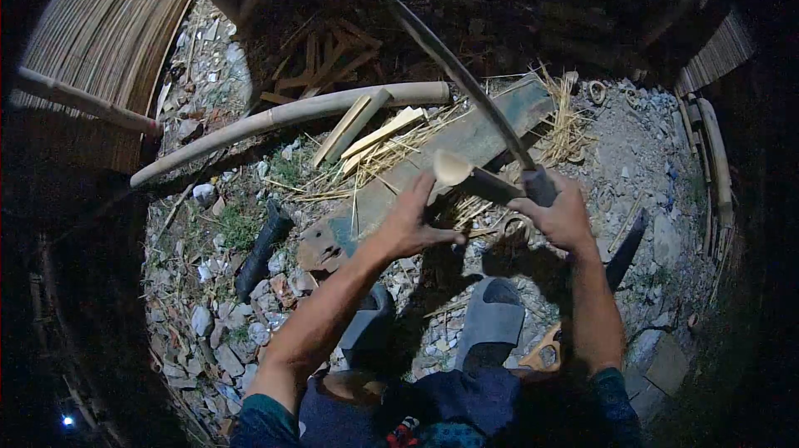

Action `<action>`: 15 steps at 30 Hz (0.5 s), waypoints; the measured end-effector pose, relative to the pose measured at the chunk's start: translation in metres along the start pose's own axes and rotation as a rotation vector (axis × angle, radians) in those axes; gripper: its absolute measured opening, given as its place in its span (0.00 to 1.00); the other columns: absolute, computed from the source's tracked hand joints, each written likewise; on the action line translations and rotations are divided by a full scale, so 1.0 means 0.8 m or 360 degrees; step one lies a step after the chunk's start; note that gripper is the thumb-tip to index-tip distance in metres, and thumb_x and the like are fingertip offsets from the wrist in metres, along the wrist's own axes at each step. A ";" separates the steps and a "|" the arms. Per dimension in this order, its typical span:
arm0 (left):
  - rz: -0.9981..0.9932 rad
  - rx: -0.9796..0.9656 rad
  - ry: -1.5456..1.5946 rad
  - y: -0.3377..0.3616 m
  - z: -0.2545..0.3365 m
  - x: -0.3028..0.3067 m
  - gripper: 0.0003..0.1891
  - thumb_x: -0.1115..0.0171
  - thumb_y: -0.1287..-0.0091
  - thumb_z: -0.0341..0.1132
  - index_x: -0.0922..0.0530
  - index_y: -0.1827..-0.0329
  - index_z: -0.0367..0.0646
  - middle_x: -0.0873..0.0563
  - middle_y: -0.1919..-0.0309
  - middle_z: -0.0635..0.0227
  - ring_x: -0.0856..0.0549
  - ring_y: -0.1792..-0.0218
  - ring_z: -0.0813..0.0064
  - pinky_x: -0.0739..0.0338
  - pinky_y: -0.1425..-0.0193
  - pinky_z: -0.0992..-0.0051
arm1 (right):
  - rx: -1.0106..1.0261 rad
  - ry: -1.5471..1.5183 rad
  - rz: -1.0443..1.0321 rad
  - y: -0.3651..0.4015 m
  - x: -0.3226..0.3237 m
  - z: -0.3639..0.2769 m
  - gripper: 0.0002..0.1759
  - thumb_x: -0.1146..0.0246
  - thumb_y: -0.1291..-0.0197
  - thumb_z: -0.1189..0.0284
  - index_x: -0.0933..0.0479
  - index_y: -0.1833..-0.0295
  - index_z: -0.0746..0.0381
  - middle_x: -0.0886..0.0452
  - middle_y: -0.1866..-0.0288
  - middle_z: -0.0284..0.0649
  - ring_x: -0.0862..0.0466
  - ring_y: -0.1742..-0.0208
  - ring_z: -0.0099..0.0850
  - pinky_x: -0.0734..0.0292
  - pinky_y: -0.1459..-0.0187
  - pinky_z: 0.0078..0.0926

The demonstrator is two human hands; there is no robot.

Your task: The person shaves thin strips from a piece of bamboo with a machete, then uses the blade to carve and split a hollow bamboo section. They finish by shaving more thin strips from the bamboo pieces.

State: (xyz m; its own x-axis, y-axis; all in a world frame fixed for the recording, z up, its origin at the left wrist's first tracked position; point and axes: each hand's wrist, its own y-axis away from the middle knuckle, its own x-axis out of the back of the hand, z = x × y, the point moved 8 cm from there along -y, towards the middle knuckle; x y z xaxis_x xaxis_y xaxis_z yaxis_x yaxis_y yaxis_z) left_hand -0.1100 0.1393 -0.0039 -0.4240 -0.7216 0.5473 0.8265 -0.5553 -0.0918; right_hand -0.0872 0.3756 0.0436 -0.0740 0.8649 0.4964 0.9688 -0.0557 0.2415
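Note:
My right hand [556, 211] is closed round the dark handle of a machete [474, 94], whose long blade slants up and to the left. A short dark piece of bamboo [491, 186] with a pale cut end [452, 167] lies between my hands, its other end at my right thumb. My left hand [409, 219] has its fingers and thumb spread apart, fingertips right by the pale end. Beneath them, a worn wooden plank [391, 190] runs diagonally across the ground, with thin split strips [379, 153] scattered over it.
A long bamboo pole [291, 115] lies behind the plank, with split wood pieces [354, 128] beside it. The ground is stony rubble [225, 331]. A saw handle [545, 350] lies near my right sandal [491, 323]. A slatted screen [104, 24] stands at left.

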 end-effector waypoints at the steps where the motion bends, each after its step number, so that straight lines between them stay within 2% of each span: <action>1: 0.0010 -0.0072 -0.0005 -0.005 0.002 0.000 0.53 0.16 0.47 0.42 0.41 0.22 0.38 0.27 0.31 0.44 0.25 0.30 0.50 0.30 0.25 0.58 | 0.0006 0.0006 -0.0001 -0.002 -0.009 -0.012 0.21 0.19 0.50 0.71 0.16 0.51 0.65 0.13 0.63 0.36 0.16 0.61 0.24 0.19 0.54 0.30; 2: 0.0020 -0.0073 -0.0004 -0.008 0.003 -0.003 0.53 0.16 0.47 0.42 0.41 0.22 0.38 0.27 0.31 0.44 0.25 0.30 0.50 0.30 0.25 0.58 | 0.0047 -0.0090 -0.0077 -0.005 -0.023 -0.025 0.21 0.20 0.49 0.72 0.16 0.50 0.65 0.13 0.63 0.35 0.17 0.60 0.22 0.19 0.54 0.29; 3: 0.0059 -0.0110 0.0282 -0.012 0.014 -0.002 0.51 0.16 0.46 0.40 0.39 0.22 0.38 0.26 0.31 0.46 0.24 0.31 0.53 0.28 0.26 0.60 | 0.0089 -0.0185 -0.0153 -0.007 -0.038 -0.040 0.20 0.21 0.48 0.73 0.16 0.50 0.65 0.13 0.62 0.34 0.17 0.60 0.20 0.20 0.54 0.27; 4: 0.0099 -0.0147 0.0568 -0.017 0.020 -0.002 0.50 0.16 0.46 0.38 0.38 0.23 0.39 0.25 0.32 0.49 0.23 0.32 0.57 0.26 0.27 0.61 | 0.0256 -0.0199 -0.0115 -0.006 -0.046 -0.066 0.19 0.22 0.48 0.75 0.16 0.50 0.65 0.14 0.62 0.33 0.17 0.59 0.21 0.20 0.54 0.27; 5: 0.0235 -0.0155 0.0640 -0.025 0.013 0.002 0.43 0.18 0.44 0.34 0.34 0.28 0.38 0.19 0.39 0.56 0.18 0.39 0.66 0.23 0.32 0.65 | 0.0273 -0.0234 -0.0091 -0.005 -0.056 -0.081 0.18 0.22 0.47 0.74 0.16 0.51 0.65 0.13 0.60 0.36 0.16 0.59 0.23 0.19 0.53 0.27; 6: 0.0245 -0.0153 0.0641 -0.027 0.000 -0.003 0.43 0.18 0.44 0.34 0.34 0.28 0.38 0.19 0.39 0.56 0.18 0.39 0.66 0.23 0.32 0.65 | 0.0286 -0.0271 -0.0068 -0.005 -0.063 -0.091 0.18 0.22 0.47 0.74 0.17 0.51 0.65 0.12 0.59 0.39 0.14 0.59 0.26 0.19 0.53 0.28; 7: 0.0292 -0.0124 0.0497 -0.028 -0.015 -0.005 0.38 0.18 0.43 0.35 0.31 0.32 0.38 0.18 0.43 0.59 0.17 0.42 0.67 0.22 0.35 0.66 | 0.0289 -0.0267 -0.0075 -0.007 -0.072 -0.093 0.18 0.22 0.47 0.74 0.17 0.51 0.65 0.12 0.59 0.39 0.14 0.59 0.26 0.19 0.53 0.28; 8: 0.0335 -0.0096 0.0353 -0.027 -0.028 -0.008 0.34 0.18 0.43 0.36 0.28 0.37 0.37 0.17 0.48 0.61 0.17 0.45 0.69 0.21 0.37 0.67 | 0.0610 -0.0097 0.0158 -0.005 -0.066 -0.110 0.18 0.21 0.47 0.72 0.17 0.52 0.65 0.12 0.58 0.42 0.13 0.59 0.29 0.19 0.53 0.29; 9: 0.0512 -0.0251 -0.0014 -0.017 -0.018 0.017 0.28 0.19 0.42 0.38 0.25 0.44 0.39 0.17 0.52 0.62 0.16 0.51 0.68 0.19 0.45 0.69 | 0.0930 0.0075 0.0395 0.004 -0.061 -0.128 0.18 0.21 0.46 0.70 0.17 0.53 0.64 0.12 0.57 0.45 0.12 0.58 0.33 0.18 0.53 0.30; 10: 0.0514 -0.0248 -0.0013 -0.017 -0.016 0.028 0.28 0.19 0.42 0.38 0.25 0.44 0.39 0.17 0.52 0.62 0.16 0.51 0.68 0.19 0.45 0.69 | 0.0930 0.0076 0.0391 0.010 -0.063 -0.130 0.18 0.21 0.46 0.70 0.17 0.53 0.64 0.12 0.57 0.45 0.12 0.58 0.33 0.18 0.53 0.30; 12: 0.0631 -0.0003 0.0037 -0.023 -0.026 0.053 0.25 0.20 0.41 0.40 0.24 0.47 0.39 0.17 0.53 0.61 0.15 0.54 0.67 0.19 0.49 0.70 | 0.0569 0.0071 0.0284 0.028 -0.068 -0.118 0.21 0.20 0.45 0.63 0.18 0.53 0.63 0.12 0.61 0.47 0.10 0.61 0.37 0.18 0.57 0.33; 13: 0.0681 -0.0210 -0.0170 -0.021 -0.009 0.064 0.25 0.22 0.40 0.41 0.24 0.48 0.39 0.16 0.56 0.60 0.15 0.58 0.66 0.19 0.52 0.70 | 0.0542 -0.0073 0.0308 0.039 -0.066 -0.128 0.23 0.21 0.42 0.57 0.19 0.55 0.63 0.14 0.69 0.42 0.12 0.68 0.35 0.19 0.63 0.34; 14: 0.0669 -0.0210 -0.0158 -0.026 -0.013 0.059 0.25 0.22 0.40 0.41 0.24 0.48 0.39 0.16 0.56 0.60 0.15 0.58 0.66 0.19 0.52 0.70 | 0.0527 -0.0067 0.0314 0.049 -0.067 -0.132 0.23 0.21 0.42 0.57 0.19 0.55 0.63 0.14 0.69 0.42 0.12 0.68 0.35 0.19 0.63 0.34; 15: 0.0691 0.0043 0.0471 -0.032 -0.045 0.052 0.24 0.22 0.40 0.41 0.24 0.48 0.39 0.17 0.58 0.59 0.15 0.59 0.66 0.19 0.52 0.71 | 0.0483 -0.0127 0.0268 0.057 -0.069 -0.132 0.23 0.23 0.40 0.55 0.20 0.55 0.63 0.16 0.71 0.41 0.14 0.71 0.34 0.21 0.65 0.34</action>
State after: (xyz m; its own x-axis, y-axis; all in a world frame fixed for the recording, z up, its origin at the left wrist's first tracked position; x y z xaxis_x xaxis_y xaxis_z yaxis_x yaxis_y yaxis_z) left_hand -0.1620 0.1089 -0.0087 -0.1233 -0.9710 0.2047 0.9571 -0.1709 -0.2341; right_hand -0.0640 0.2728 0.1151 0.0997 0.8931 0.4387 0.9929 -0.0602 -0.1031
